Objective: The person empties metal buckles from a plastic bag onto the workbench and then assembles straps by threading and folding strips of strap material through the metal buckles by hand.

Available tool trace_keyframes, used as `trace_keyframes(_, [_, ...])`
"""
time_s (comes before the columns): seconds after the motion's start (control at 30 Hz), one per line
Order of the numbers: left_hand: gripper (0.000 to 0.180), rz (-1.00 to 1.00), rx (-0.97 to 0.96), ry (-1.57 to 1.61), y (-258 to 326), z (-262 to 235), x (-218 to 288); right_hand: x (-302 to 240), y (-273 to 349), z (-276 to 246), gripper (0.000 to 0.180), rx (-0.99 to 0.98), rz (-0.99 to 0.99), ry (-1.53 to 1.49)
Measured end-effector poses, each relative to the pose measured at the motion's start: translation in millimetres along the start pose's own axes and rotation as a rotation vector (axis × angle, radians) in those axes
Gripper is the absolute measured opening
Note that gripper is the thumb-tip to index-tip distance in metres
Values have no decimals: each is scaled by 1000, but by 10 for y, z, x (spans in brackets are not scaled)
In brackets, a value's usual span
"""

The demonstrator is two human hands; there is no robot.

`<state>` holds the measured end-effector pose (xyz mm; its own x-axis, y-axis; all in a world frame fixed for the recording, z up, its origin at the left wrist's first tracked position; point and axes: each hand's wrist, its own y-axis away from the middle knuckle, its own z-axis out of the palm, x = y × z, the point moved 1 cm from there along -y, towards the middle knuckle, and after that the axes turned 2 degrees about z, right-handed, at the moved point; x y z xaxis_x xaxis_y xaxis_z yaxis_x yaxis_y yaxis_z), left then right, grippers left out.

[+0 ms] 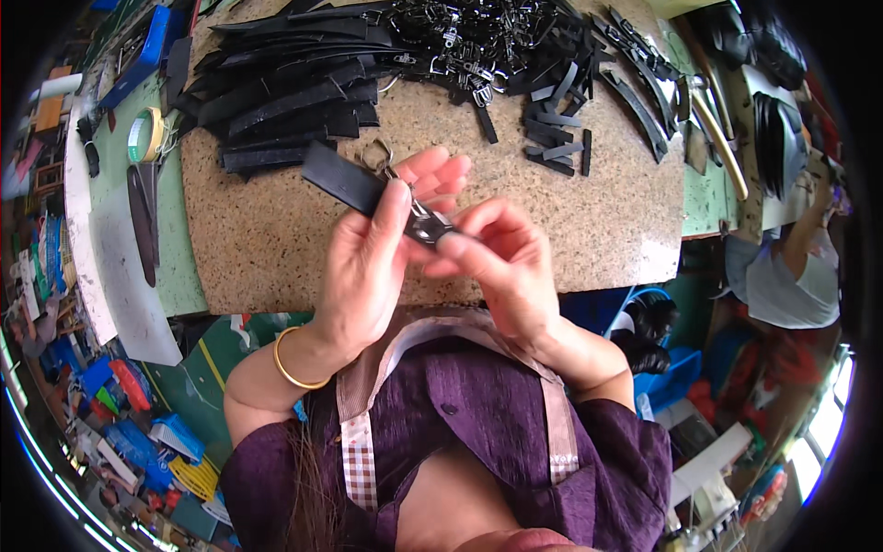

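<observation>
My left hand [366, 267], a gold bangle at its wrist, closes on a wide black strap [342, 179] with the thumb laid across it. Beyond the thumb sticks out a metal ring [377, 155], joined to a silver metal clasp [425, 225] that lies between my two hands. My right hand [515, 267] pinches a short black strip at the clasp's lower right end between thumb and index finger. Fingers partly cover that strip, and the right fingertips are slightly blurred. Both hands are raised over the front of the speckled board [589, 248].
Long black straps [285, 101] are heaped at the back left. Beside them lie a pile of metal clasps [460, 41] and short black strips [556, 138]. Tape [144, 135] and dark scissors [143, 221] sit at left, a hammer [717, 138] at right. Another person [791, 276] is at far right.
</observation>
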<state>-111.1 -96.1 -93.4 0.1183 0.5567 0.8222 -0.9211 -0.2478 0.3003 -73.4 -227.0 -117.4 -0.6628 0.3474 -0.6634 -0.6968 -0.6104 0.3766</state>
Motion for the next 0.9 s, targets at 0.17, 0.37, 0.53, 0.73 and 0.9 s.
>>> trace_keyframes(0.17, [43, -68, -40, 110, -94, -211, 127, -430, -302, -89, 8, 40, -545, 1185])
trace_keyframes(0.37, [43, -242, -255, 81, -16, -363, 43, -724, -805, 161, 5, -74, -581, 2420])
trace_keyframes(0.53, [40, -158, -78, -178, 43, -344, 38, -670, -762, 255, 8, -183, -541, 2603])
trace_keyframes(0.73, [27, -125, -102, 12, 3, -416, -18, -686, -804, 99, 14, -57, -743, 2326])
trace_keyframes(0.9, [15, -43, -98, 113, -39, -453, -89, -584, -234, 143, 16, -237, -729, 1208])
